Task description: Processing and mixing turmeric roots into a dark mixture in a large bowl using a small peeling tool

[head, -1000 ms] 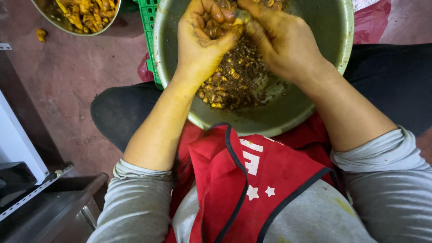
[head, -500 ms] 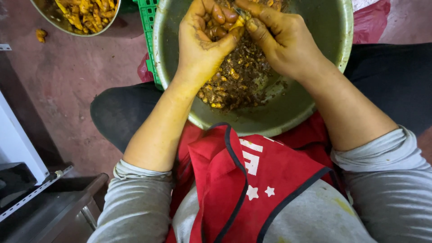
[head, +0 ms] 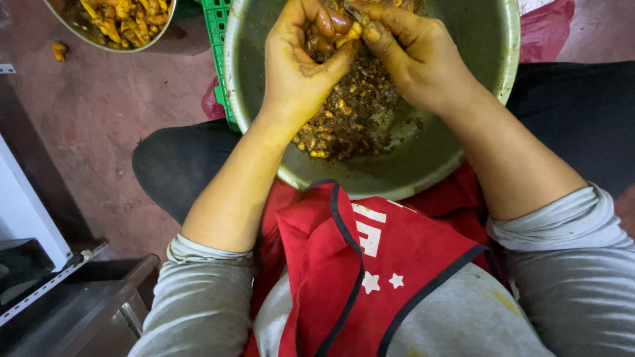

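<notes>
— Two hands meet over the big metal bowl (head: 463, 152) on the lap. What does each one have?

— The left hand (head: 301, 66) is cupped, its grip closed around a small cluster of brownish root pieces (head: 327, 30). The right hand (head: 413, 56) has thumb and fingers pinched together on the yellow tip of one piece, right against the left fingertips. Whether a small blade sits in that pinch, I cannot tell.

— And what lies below the grips?

— Straight beneath them, a heap of peelings and scraps (head: 347, 116) on the bowl's floor. Well off beyond the left hand stands a second bowl (head: 116, 23) with yellow peeled pieces, next to a green crate (head: 221, 39). One stray piece (head: 59, 49) lies on the red floor (head: 112, 119).

— How would you judge good handling here?

— I'd say keep the work low over the bowl so scraps drop onto the heap, not the red apron (head: 390, 264). The stained fingers look slippery, so the left grip should stay firm while the right takes short, shallow pulls, turning the piece bit by bit.
</notes>
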